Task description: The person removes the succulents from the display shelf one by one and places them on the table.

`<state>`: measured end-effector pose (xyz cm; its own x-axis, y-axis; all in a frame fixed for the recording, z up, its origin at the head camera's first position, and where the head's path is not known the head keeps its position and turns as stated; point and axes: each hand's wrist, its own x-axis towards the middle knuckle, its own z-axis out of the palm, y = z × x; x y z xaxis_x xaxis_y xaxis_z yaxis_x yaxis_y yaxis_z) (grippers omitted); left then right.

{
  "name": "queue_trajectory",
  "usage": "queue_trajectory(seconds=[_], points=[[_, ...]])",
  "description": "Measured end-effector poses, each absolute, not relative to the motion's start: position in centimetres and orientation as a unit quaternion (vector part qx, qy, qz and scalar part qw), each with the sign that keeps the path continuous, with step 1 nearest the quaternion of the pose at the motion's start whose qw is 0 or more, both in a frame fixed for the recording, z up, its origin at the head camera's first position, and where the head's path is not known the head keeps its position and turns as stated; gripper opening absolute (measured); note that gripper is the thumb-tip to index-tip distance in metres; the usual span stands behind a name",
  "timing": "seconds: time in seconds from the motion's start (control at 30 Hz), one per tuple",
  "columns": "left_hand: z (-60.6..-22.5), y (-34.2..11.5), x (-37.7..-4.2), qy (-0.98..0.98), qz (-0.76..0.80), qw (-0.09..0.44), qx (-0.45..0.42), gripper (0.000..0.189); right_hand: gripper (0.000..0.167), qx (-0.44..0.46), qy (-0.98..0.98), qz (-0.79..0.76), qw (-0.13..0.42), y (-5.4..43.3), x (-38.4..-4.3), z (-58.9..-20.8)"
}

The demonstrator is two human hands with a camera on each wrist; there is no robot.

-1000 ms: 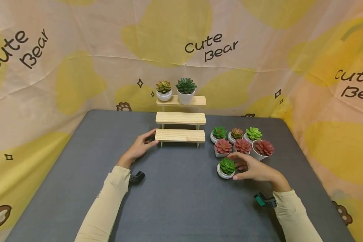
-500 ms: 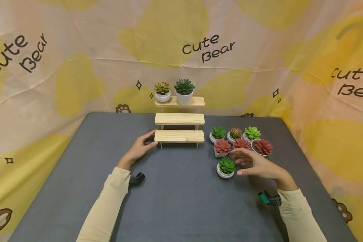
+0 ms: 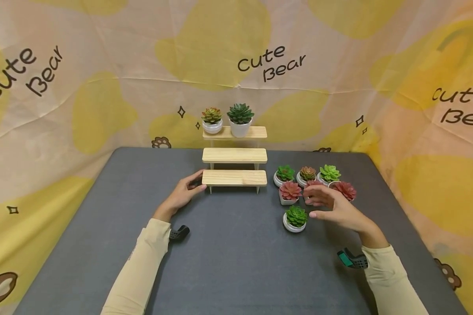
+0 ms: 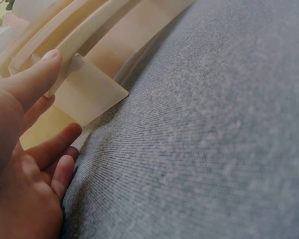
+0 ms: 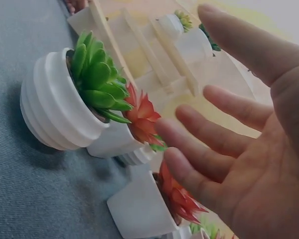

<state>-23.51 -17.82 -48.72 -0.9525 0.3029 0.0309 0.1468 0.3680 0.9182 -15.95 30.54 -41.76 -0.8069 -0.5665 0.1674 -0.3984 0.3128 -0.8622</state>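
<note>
In the head view, a three-tier wooden stand [image 3: 234, 177] stands at the middle back of the table. My left hand [image 3: 179, 195] holds the left end of its lowest step, the thumb in front and fingers behind. In the left wrist view, the thumb [image 4: 37, 79] lies against the step's edge above a clear leg panel [image 4: 92, 89]. My right hand [image 3: 335, 209] hovers with relaxed, spread fingers and holds nothing. Just left of it sits a green succulent in a white ribbed pot [image 3: 295, 218]. Behind its fingers a red succulent [image 3: 313, 183] is partly hidden.
On the top tier stand a yellow-red succulent [image 3: 212, 120] and a dark green one [image 3: 240, 119], both in white pots. Several more potted succulents, including a pink-red one [image 3: 290, 192] and a light green one [image 3: 329, 173], cluster right of the stand. A printed cloth [image 3: 122, 57] hangs behind.
My right hand has drawn away from the front green succulent, slightly right and up, over the red ones. The left hand stays at the stand's lowest step.
</note>
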Motion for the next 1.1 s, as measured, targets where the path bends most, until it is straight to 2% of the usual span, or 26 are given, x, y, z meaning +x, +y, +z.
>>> queue_trajectory(seconds=[0.37,1.1], points=[[-48.6,-17.7,-23.6,0.823,0.547,0.082,0.132,0.067,0.053,-0.282,0.792,-0.541,0.017,29.9,-16.0,-42.2],[-48.1,-17.7,-23.2,0.823,0.547,0.085,0.127,0.065,0.050,-0.269,0.801,-0.535,0.008,29.4,-16.0,-42.1]])
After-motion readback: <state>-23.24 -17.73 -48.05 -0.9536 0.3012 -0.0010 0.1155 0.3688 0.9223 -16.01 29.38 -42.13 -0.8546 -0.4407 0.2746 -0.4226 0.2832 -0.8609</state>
